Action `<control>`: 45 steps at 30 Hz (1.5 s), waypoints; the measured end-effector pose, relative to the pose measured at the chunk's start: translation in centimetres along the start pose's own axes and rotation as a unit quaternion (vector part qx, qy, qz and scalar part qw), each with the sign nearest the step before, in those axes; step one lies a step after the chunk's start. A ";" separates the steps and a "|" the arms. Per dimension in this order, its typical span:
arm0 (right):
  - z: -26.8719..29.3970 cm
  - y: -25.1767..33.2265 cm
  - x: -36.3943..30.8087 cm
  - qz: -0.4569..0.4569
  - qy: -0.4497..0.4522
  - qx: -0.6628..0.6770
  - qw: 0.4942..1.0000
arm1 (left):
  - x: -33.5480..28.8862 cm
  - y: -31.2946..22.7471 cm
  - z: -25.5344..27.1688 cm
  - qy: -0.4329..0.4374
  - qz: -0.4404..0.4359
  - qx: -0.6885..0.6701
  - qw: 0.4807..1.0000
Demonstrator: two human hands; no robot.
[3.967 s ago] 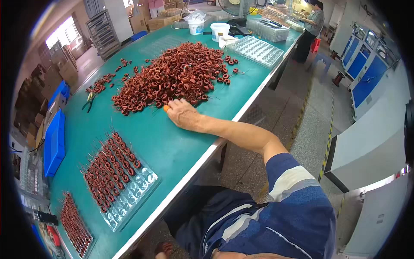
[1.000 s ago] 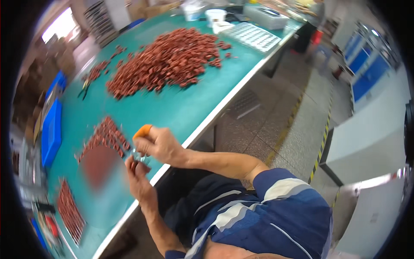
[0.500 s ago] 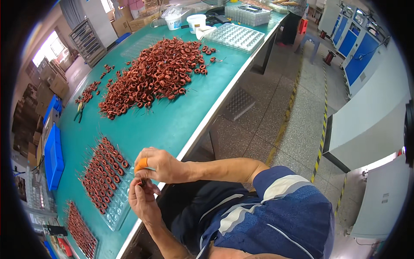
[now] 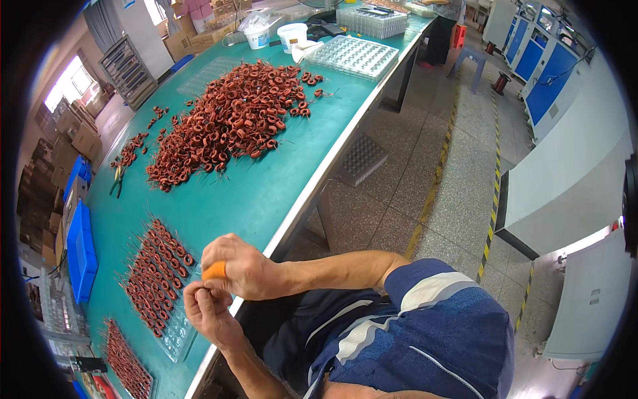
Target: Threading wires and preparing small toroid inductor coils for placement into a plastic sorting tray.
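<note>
My left hand [image 4: 216, 319] and my right hand [image 4: 242, 266] meet above the table's near edge, fingertips pressed together. The right one has an orange cover on a finger. Both are closed in a pinch. A small dark red ring coil showed at the left fingertips a moment ago; fingers now hide it. Beside the hands lies a clear plastic tray [image 4: 178, 339], partly filled with rows of copper-red ring coils [image 4: 156, 276], their wire ends sticking up. Its near pockets hold none. Another batch of coils [image 4: 126, 362] stands in rows at the lower left.
A big heap of loose ring coils [image 4: 226, 120] covers the green table's [image 4: 219, 206] middle. Pliers [image 4: 117, 181] lie left of it. White tubs [image 4: 291, 36], a pocketed tray [image 4: 355, 56] and stacked trays [image 4: 372, 21] stand farther back. A blue bin [image 4: 81, 253] is at the left edge.
My hands have shifted slightly left and drawn tighter together. The dark red piece between the fingertips has gone out of sight. The whole view has moved a little.
</note>
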State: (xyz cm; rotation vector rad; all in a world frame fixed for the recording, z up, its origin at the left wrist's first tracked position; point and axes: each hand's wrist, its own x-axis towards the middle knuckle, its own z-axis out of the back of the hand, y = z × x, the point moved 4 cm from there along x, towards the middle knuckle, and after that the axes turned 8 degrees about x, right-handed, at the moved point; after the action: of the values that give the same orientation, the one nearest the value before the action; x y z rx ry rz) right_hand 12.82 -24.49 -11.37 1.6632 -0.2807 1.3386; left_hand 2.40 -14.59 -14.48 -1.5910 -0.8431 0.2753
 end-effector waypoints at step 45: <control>0.7 -2.9 -1.6 -0.335 0.050 0.265 0.903 | -0.4 -1.4 0.8 0.109 0.108 0.072 0.986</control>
State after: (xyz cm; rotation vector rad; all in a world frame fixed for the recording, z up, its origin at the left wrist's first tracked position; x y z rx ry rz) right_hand 14.60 -24.08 -14.14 1.8671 0.7289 0.9956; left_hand 1.13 -14.32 -13.48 -1.5454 -0.4718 0.3033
